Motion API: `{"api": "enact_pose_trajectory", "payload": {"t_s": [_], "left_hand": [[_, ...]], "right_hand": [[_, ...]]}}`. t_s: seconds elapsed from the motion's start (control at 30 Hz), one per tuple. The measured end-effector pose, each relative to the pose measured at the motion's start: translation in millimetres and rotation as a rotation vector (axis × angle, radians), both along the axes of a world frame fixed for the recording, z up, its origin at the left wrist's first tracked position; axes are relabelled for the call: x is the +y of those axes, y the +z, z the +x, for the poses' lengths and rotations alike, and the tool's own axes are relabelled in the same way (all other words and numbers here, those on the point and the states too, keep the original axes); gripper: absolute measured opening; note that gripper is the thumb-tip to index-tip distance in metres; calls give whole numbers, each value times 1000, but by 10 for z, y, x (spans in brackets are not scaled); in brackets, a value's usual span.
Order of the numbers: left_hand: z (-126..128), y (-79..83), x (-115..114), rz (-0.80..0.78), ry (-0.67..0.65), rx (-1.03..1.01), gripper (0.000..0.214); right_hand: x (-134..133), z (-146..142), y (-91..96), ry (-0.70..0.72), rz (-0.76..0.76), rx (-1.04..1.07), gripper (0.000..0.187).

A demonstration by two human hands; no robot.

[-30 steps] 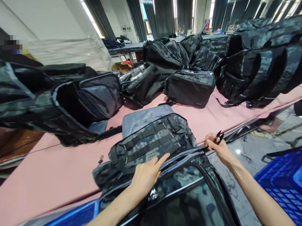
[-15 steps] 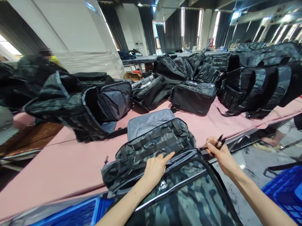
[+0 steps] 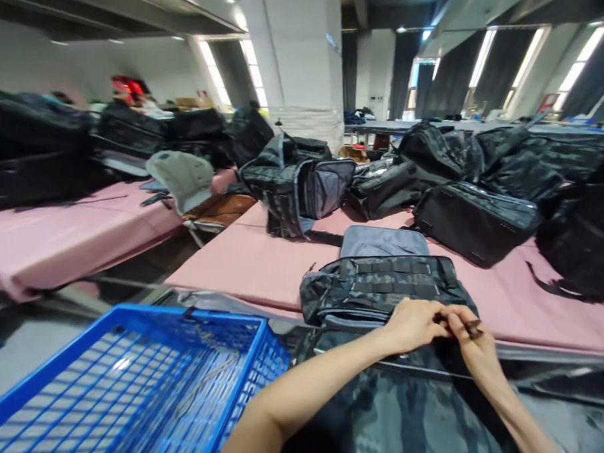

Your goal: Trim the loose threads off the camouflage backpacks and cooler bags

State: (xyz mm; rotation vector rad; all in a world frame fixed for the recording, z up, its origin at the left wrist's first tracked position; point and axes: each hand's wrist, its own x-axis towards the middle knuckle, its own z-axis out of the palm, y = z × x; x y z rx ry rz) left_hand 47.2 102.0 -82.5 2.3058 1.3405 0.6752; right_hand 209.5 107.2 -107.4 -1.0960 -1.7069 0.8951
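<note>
A camouflage backpack (image 3: 410,409) lies half over the table's front edge, its webbed front panel (image 3: 389,279) on the pink top and a grey flap (image 3: 380,242) spread out behind. Over its zipped edge my two hands meet. My left hand (image 3: 414,325) is closed, its fingertips pinching at a small dark piece too blurred to name. Against those fingertips presses my right hand (image 3: 470,339), with black thread snips (image 3: 472,329) tucked in its fingers. The hands partly hide the bag's edge beneath them.
At lower left stands a blue plastic basket (image 3: 139,387). More dark backpacks, such as an open one (image 3: 285,194) and a black-bottomed one (image 3: 476,222), lie across the pink table (image 3: 254,268). A grey chair (image 3: 182,178) stands between two tables.
My view has swung left, bringing the blue basket and chair into sight. My left hand has left the panel and come over to my right hand; they now touch.
</note>
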Motion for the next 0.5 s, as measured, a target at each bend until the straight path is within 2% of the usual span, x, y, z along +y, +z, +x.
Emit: {"api": "enact_pose_trajectory", "payload": {"t_s": [0.13, 0.2, 0.27, 0.33, 0.4, 0.43, 0.5], "left_hand": [[-37, -175, -140, 39, 91, 99, 24], [-121, -171, -226, 68, 130, 59, 19], [-291, -99, -328, 116, 227, -26, 21], [-583, -39, -465, 133, 374, -113, 22], [-975, -81, -638, 110, 559, -184, 23], [-1183, -153, -728, 48, 752, -321, 19], [-1554, -381, -882, -26, 922, -435, 20]], "right_hand": [[-21, -18, -57, 27, 31, -92, 27], [9, -19, -85, 72, 62, -170, 27], [56, 21, -127, 103, 123, -270, 25], [91, 104, -190, 111, 215, -360, 23], [93, 195, -268, 105, 313, -412, 23], [82, 226, -305, 97, 354, -421, 23], [46, 235, -360, 91, 399, -424, 23]]}}
